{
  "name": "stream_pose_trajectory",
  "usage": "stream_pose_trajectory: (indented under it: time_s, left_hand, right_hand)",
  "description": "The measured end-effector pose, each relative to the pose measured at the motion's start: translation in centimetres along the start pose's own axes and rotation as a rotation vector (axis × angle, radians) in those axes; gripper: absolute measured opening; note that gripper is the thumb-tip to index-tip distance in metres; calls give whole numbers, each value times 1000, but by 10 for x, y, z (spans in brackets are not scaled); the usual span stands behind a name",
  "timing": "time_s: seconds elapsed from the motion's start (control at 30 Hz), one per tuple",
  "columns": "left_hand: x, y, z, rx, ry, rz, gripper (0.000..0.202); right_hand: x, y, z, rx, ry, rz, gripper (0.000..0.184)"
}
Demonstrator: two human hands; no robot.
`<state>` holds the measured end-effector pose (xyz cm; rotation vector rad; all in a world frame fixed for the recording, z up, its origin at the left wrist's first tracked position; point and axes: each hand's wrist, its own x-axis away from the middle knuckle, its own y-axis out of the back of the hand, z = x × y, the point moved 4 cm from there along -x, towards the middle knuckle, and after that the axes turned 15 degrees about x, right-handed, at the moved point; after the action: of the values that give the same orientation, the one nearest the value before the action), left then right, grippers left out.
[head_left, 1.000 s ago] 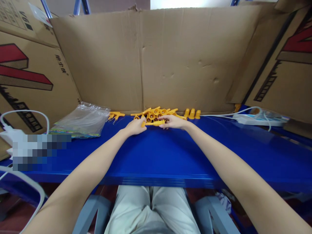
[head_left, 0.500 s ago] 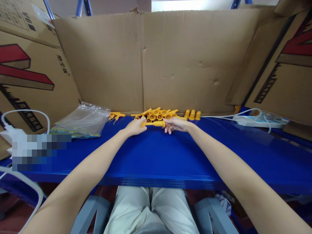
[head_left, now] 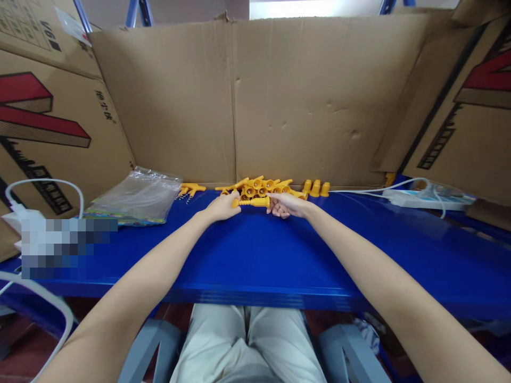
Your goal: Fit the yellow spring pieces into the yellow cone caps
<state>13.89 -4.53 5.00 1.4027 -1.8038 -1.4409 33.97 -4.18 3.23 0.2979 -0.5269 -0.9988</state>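
A yellow plastic corkscrew (head_left: 255,202) lies level between my hands, just above the blue table. My left hand (head_left: 223,207) is closed around its handle end. At the other end, my right hand (head_left: 288,205) grips the bell-shaped body with its fingers curled in. Right behind the hands, a pile of yellow corkscrews (head_left: 262,190) is stacked with several round openings facing me. Three yellow bell-shaped bodies (head_left: 316,188) stand upright to the right of the pile. Off to the left lie yellow T-shaped handles (head_left: 194,189) with metal spirals.
Clear plastic bags (head_left: 133,197) lie on the left of the blue table (head_left: 255,255). A white power strip (head_left: 429,199) with cables is at the right. A cardboard panel (head_left: 311,101) walls off the back, with printed boxes (head_left: 43,127) at the sides.
The fingers of my right hand, looser and partly spread before, have curled in at the corkscrew's bell end. My left hand has kept its hold with little movement.
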Motion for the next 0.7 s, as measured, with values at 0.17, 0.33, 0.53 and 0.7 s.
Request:
stream_pose_trajectory:
  time_s: [0.17, 0.33, 0.53, 0.7]
  left_hand:
    - [-1, 0, 1, 17, -39, -18, 27]
    - [-1, -1, 2, 36, -49, -45, 34]
    - [-2, -1, 2, 54, -56, -51, 34]
    - [-3, -1, 4, 59, -44, -49, 34]
  right_hand:
    - [-2, 1, -1, -2, 4, 19, 54]
    - [-4, 2, -3, -6, 6, 27, 56]
    - [-3, 6, -4, 50, 50, -59, 60]
    - [3, 11, 0, 74, 168, -137, 33]
